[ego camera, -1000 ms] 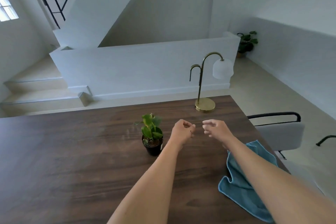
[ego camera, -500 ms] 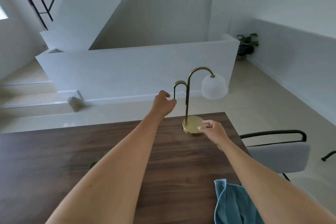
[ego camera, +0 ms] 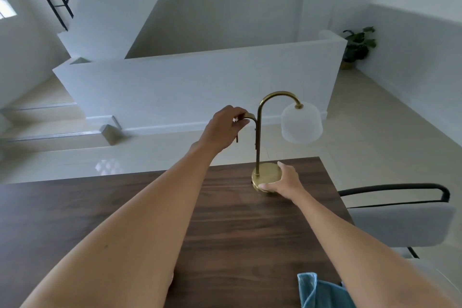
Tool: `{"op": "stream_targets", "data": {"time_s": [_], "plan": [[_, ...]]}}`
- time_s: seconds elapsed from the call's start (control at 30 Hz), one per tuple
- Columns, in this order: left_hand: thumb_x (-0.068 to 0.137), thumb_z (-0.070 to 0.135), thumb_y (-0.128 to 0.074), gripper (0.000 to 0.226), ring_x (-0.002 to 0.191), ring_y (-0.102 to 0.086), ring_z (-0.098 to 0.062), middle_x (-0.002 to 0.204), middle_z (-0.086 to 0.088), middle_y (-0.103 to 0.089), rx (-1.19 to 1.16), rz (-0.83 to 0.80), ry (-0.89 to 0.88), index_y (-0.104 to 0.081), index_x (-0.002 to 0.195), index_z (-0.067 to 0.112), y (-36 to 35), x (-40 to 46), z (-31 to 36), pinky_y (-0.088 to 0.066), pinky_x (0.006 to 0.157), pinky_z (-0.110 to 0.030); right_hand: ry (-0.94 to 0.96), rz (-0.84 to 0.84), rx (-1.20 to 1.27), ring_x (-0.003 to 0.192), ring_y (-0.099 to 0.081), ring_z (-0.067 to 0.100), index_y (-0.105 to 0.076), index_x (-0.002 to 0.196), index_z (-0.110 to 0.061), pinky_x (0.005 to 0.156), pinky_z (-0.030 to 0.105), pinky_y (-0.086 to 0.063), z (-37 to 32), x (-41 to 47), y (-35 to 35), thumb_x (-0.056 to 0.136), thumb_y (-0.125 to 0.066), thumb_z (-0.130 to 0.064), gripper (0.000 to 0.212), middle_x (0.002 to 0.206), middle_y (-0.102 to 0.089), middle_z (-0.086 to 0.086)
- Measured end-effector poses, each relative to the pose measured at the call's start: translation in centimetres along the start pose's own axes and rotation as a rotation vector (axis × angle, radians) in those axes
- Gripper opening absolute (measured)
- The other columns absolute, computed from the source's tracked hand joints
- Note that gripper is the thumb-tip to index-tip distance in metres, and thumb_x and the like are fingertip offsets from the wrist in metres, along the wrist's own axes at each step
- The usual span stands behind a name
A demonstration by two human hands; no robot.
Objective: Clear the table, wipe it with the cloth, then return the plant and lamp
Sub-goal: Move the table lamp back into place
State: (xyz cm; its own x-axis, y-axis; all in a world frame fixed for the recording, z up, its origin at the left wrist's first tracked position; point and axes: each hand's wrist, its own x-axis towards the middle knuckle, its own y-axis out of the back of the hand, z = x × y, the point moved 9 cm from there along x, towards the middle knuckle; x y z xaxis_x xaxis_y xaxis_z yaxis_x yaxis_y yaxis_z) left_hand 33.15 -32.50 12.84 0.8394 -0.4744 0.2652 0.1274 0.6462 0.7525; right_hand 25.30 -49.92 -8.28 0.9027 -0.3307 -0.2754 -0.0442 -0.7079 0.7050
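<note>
Left hand (ego camera: 223,127): we hold it raised and stretched forward, bare forearm running up from the lower left, wrist bent slightly down. Fingers curled over, thumb beneath, pinched closed on the lamp's (ego camera: 258,142) small curved handle.

Right hand (ego camera: 283,180): we hold it lower and to the right, bare forearm coming in from the lower right corner. Palm turned inward, thumb on the near edge and fingers round the far side, clasping the round base. Both our arms are extended, elbows out of frame.
</note>
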Motion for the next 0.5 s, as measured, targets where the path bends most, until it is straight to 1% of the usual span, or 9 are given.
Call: {"op": "stream_targets", "data": {"time_s": [0.07,0.13,0.2,0.27,0.37,0.5], "plan": [[0.100,0.024,-0.058,0.017,0.094,-0.062,-0.019,0.100,0.001,-0.065,-0.007,-0.019,-0.044,-0.070,0.111,0.020,-0.2,0.3,0.4,-0.053,0.088,-0.037,0.028,-0.030,-0.068,0.147,-0.026,0.031,-0.022,0.158,-0.019,0.118,0.051,-0.031,-0.3,0.3,-0.7,0.064,-0.087,-0.061,0.121,0.161,-0.023,0.007],[0.100,0.020,-0.058,0.015,0.091,-0.067,-0.017,0.100,0.002,-0.068,-0.083,-0.042,-0.042,-0.071,0.108,0.018,-0.4,0.5,0.3,-0.054,0.082,-0.028,0.054,-0.063,-0.131,0.149,-0.017,0.031,-0.014,0.160,-0.021,0.120,0.050,-0.023,-0.2,0.4,-1.5,0.062,-0.085,-0.066,0.129,0.162,-0.013,0.005],[0.100,0.019,-0.059,0.013,0.087,-0.070,-0.011,0.098,0.004,-0.071,-0.160,-0.045,-0.026,-0.071,0.105,0.017,-0.4,0.5,-0.1,-0.053,0.077,-0.019,0.052,-0.027,-0.133,0.149,-0.016,0.030,-0.010,0.161,-0.022,0.121,0.049,-0.020,0.2,0.5,-1.8,0.060,-0.085,-0.067,0.133,0.161,-0.011,0.004],[0.099,0.022,-0.061,0.013,0.082,-0.071,-0.006,0.094,0.006,-0.073,-0.192,-0.057,-0.010,-0.073,0.104,0.019,-0.3,0.5,-0.3,-0.049,0.071,-0.013,0.051,0.022,-0.129,0.148,-0.017,0.029,-0.009,0.160,-0.022,0.121,0.049,-0.021,0.4,0.5,-1.8,0.061,-0.085,-0.066,0.133,0.160,-0.013,0.005],[0.098,0.024,-0.062,0.013,0.081,-0.072,-0.006,0.093,0.006,-0.074,-0.206,-0.094,-0.001,-0.074,0.103,0.020,-0.1,0.6,-0.4,-0.047,0.071,-0.016,0.058,0.064,-0.149,0.146,-0.020,0.030,-0.009,0.160,-0.020,0.120,0.048,-0.022,0.0,0.4,-1.7,0.062,-0.086,-0.064,0.132,0.159,-0.016,0.007],[0.098,0.025,-0.062,0.014,0.082,-0.072,-0.007,0.094,0.005,-0.074,-0.195,-0.105,0.002,-0.073,0.104,0.020,0.3,0.2,-0.3,-0.054,0.072,-0.022,0.058,0.093,-0.175,0.143,-0.023,0.029,-0.015,0.158,-0.015,0.119,0.044,-0.025,-0.4,-0.1,-1.3,0.061,-0.085,-0.065,0.130,0.156,-0.021,0.007]]}}
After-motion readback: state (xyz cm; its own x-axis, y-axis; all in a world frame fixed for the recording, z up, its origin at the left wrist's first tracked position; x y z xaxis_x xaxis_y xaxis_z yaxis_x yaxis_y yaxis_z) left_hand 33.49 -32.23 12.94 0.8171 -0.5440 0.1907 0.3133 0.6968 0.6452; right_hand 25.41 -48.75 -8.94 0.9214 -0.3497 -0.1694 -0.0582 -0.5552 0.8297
